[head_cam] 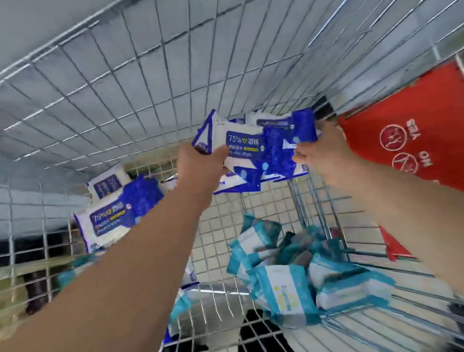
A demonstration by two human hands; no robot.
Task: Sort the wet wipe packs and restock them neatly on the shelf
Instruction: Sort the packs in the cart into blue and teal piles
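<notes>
Head view: L hand [201,161] and R hand [322,151] are apart, each clamped on one end of a blue bunch [254,151] of wet wipe packs, held up just left of the red flap [417,131] on the cart [105,83]. The bunch's long axis runs side to side btwn the hands, printed faces toward the camera. Both hands look about equally near: L on the end away from the flap, R on the end beside it. Loose blue packs [116,211] lie well left of the flap, against the wire wall. Teal packs [298,279] are heaped below the flap on the cart floor. Shelf isn't in view, so which way the bunch must go can't be told. Judging by the grip, it'll need both hands moving together as one block.
</notes>
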